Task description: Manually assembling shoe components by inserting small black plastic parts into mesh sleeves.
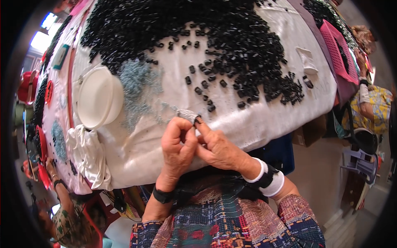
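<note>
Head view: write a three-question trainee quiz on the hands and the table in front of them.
1. True or false: the left hand and right hand meet over the table's near edge.
2. The small grey piece is pinched by: A) left hand only, B) both hands, C) neither.
3. What colour are the small parts heaped on the white cloth?

Key: 1 true. 2 B. 3 black. The white bowl stands left of the hands, beside the pale blue-grey pile.
</note>
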{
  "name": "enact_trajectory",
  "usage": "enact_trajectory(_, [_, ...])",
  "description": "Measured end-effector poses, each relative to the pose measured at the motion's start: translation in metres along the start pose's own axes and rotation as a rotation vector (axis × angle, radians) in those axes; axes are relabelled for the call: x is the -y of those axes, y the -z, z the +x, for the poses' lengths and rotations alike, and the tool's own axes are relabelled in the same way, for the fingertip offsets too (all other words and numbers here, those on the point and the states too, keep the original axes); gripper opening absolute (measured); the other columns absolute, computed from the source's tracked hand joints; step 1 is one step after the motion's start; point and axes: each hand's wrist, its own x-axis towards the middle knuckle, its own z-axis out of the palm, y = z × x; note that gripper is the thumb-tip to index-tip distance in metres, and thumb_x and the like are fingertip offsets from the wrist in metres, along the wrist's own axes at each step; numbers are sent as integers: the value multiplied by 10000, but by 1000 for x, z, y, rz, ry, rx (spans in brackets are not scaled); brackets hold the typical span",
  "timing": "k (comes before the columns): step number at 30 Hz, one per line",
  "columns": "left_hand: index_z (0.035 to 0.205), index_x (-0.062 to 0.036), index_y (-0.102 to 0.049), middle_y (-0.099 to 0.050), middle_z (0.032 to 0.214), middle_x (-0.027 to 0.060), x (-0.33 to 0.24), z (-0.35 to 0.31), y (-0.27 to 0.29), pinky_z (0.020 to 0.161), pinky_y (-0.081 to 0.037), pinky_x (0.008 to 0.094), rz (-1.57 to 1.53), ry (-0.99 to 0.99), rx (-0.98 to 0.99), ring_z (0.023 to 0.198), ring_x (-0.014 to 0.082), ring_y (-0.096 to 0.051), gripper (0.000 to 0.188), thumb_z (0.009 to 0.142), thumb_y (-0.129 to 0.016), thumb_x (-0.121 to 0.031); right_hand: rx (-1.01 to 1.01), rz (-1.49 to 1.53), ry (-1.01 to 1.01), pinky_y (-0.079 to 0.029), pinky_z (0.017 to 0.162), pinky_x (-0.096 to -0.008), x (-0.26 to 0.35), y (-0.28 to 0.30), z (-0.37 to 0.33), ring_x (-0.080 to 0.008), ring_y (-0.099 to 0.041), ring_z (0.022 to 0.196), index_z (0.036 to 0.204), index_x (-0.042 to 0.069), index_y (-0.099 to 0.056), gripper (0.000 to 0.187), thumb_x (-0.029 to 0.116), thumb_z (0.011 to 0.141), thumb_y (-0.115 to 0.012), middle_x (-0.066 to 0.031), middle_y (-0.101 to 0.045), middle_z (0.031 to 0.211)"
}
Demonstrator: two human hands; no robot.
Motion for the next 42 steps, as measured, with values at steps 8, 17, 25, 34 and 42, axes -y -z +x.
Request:
enact_trajectory(8, [909,-7,-579,-568,842,-3,-18,12,10,606,-444,180,25,123,-87,705,38,-524,98,824,-626,5,-125,-521,218,-488,529,-413,6,3,-4,-364,-608,597,1142,-185,-436,439,52,794,-557,-243,-587,690])
enact_trajectory(17, [861,-9,-609,-603,815,89,-25,14,6,545,-484,263,333,-171,49,634,166,-598,109,765,-658,11,-143,-1110,250,-477,449,-351,8,11,-13,-255,-610,528,1069,-81,-544,322,97,802,-573,-119,-596,662])
enact_trajectory(25, [833,-2,-537,-503,752,34,-21,9,7,538,-402,224,310,-120,167,591,94,-464,57,803,-574,29,-170,-1294,281,-415,447,-293,5,11,-17,-163,-607,518,1081,46,-575,293,137,804,-549,-27,-578,637])
enact_trajectory(34, [871,-14,-547,-531,754,46,-15,-2,1,525,-418,234,109,-126,60,587,107,-490,57,830,-583,-29,33,-466,118,-467,499,-298,3,18,-15,-194,-602,534,1253,30,-424,487,75,798,-589,-55,-607,655])
enact_trajectory(42, [1003,11,-609,-613,852,24,-12,8,13,540,-438,188,-470,446,238,641,52,-522,196,913,-576,-160,297,673,-216,-366,480,-176,20,40,-21,-102,-541,560,1433,89,-176,703,87,848,-564,-40,-557,665])
